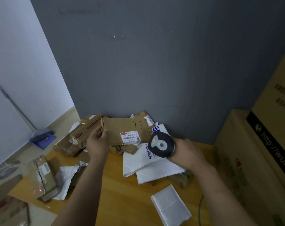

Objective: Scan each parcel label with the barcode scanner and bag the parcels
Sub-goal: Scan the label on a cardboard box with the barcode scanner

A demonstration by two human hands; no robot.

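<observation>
Right grip [185, 152] round black scanner [161, 144], left grip [97, 141] round flat brown parcel [127, 128], white-labelled, "4-3".

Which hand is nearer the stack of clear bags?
Right. The right hand, holding the scanner, is just beyond the clear bags; the left hand grips the box farther left.

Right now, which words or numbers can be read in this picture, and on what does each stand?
"4-3": handwritten on the held parcel.
"http://wuko", cut off: black tape on the large carton.
"4003", cut off: small label left of centre on the table.
Too blurred: the shipping label on the held parcel, blue print on the white bag.
</observation>
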